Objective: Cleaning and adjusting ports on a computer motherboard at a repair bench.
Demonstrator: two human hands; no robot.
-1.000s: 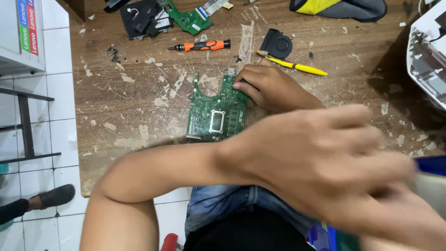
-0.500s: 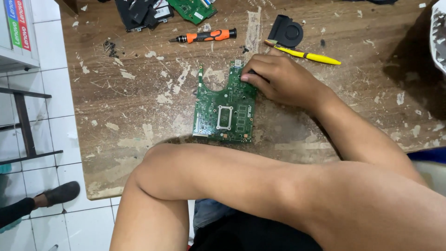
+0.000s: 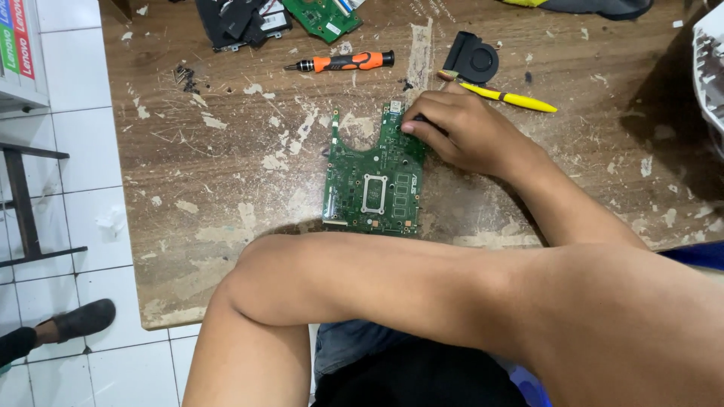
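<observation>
A green circuit board [image 3: 373, 185] with a square metal socket frame lies flat on the worn wooden table [image 3: 226, 151]. My right hand [image 3: 460, 132] rests on the board's far right corner, its bent fingertips pressing the edge. My left forearm [image 3: 392, 279] crosses the bottom of the view from the elbow at the left. The left hand itself is out of the frame to the right.
Beyond the board lie an orange-and-black screwdriver [image 3: 347, 62], a yellow pen [image 3: 513, 98] and a black fan [image 3: 473, 59]. A smaller green board [image 3: 324, 16] and black parts [image 3: 241, 22] sit at the far edge, loose screws [image 3: 183, 75] nearby. A white casing [image 3: 709, 68] is at the right.
My left hand, blurred close to the camera a second ago, has swung out of the frame to the right. The right hand stays on the board's corner.
</observation>
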